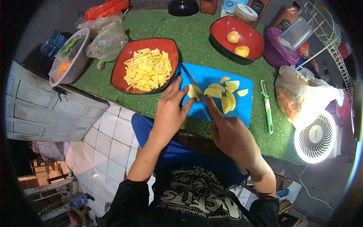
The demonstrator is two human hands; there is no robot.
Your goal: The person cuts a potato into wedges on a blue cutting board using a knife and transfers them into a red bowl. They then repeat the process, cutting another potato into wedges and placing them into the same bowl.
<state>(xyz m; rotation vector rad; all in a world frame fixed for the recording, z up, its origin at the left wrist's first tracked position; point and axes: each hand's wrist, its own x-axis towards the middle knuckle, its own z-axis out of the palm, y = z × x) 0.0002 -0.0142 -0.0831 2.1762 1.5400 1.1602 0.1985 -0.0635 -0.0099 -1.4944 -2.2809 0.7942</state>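
My right hand [228, 132] grips a kitchen knife [197, 89], its index finger laid along the blade's back. Under the blade, on the blue cutting board [242, 104], is a piece of peeled potato [193, 92]. My left hand [173, 104] presses its fingertips on that piece, left of the blade. Several potato slices [225, 92] lie on the board to the right of the knife. Just beyond my left hand, a red square bowl [120, 72] is heaped with potato sticks [147, 70]. The knife's handle is hidden in my right hand.
A second red bowl [219, 32] holds two peeled potatoes [241, 51]. A green-handled peeler [267, 108] lies right of the board, near a plastic bag [291, 90] and a lit white fan [315, 136]. At left stands a tub of vegetables [83, 47]. Green turf-like matting [159, 26] covers the table.
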